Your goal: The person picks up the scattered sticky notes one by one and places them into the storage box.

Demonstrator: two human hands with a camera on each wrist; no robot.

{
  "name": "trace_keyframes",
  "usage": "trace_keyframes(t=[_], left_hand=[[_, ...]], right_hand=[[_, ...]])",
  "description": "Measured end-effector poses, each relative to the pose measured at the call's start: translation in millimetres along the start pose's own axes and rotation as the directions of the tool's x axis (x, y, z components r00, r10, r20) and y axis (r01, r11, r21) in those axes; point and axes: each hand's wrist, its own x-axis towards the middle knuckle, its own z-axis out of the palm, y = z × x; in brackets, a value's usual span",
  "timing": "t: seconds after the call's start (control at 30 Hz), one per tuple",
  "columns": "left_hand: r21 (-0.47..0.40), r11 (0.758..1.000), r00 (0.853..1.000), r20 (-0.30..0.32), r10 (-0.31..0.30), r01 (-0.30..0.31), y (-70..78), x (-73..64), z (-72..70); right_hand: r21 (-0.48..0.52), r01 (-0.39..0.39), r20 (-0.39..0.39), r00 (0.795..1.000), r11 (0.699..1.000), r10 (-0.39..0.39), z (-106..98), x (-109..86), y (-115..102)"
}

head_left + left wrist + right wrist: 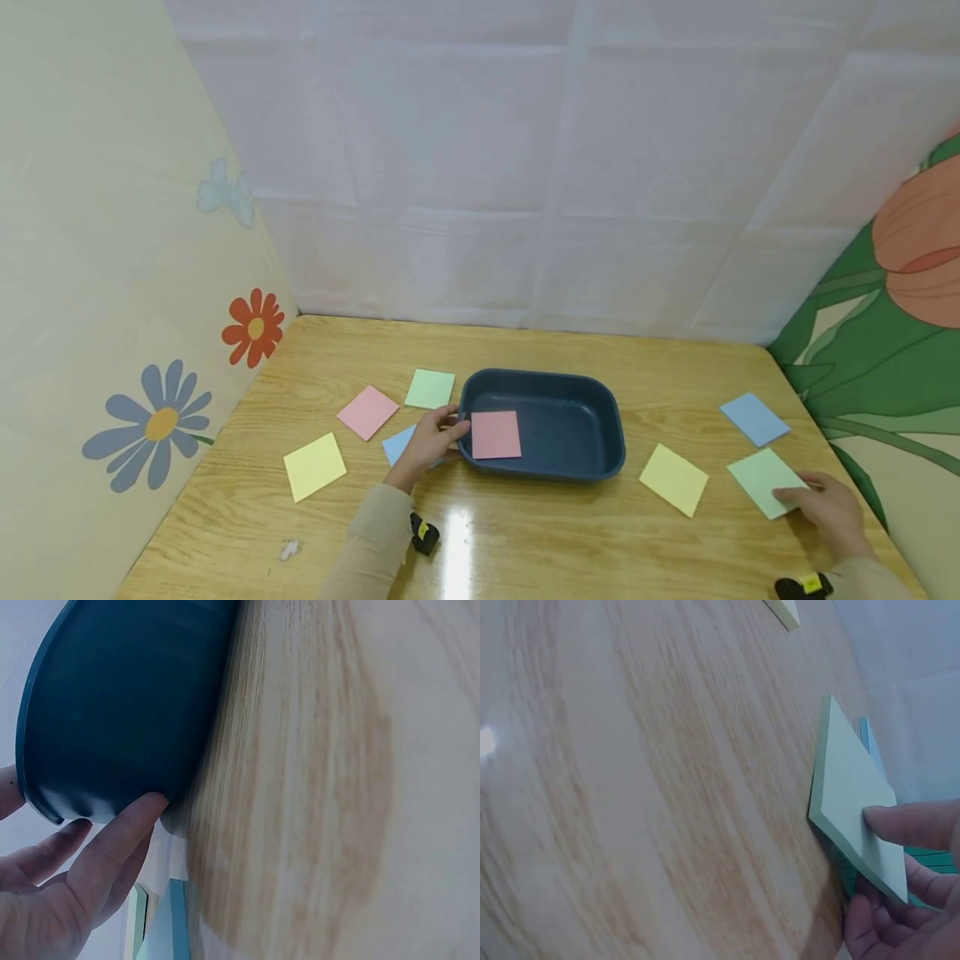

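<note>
Pinching the green pad (759, 478) between thumb and fingers, the right hand (831, 510) sits well right of the dark tray (567, 435), whose long axis runs crosswise; the left hand (427, 442) grips its left end.

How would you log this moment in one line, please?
left hand: touching dark tray | right hand: pinching green note pad | in tray: pink note pad
</note>
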Motion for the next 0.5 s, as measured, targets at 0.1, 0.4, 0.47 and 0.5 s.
trace_keyframes(t=[0.1,0.4,0.47,0.5], left_hand=[[-0.004,1.000,1.000,0.002,0.001,-0.001,0.1,-0.1,0.2],[-0.004,1.000,1.000,-0.003,0.002,-0.002,0.9,0.0,0.3],[-0.003,1.000,1.000,-0.007,-0.002,0.002,1.3,0.3,0.9],[-0.001,1.000,1.000,-0.010,-0.004,0.004,1.7,0.4,1.2]], right_hand=[[0.036,0.003,0.009,1.000,0.999,-0.003,-2.6,3.7,2.7],[0.192,0.016,0.016,1.000,0.981,-0.019,-6.8,8.1,7.9],[0.212,0.008,0.017,1.000,0.977,-0.012,-7.1,7.9,7.9],[0.219,0.002,0.019,1.000,0.976,-0.007,-7.2,7.6,7.7]])
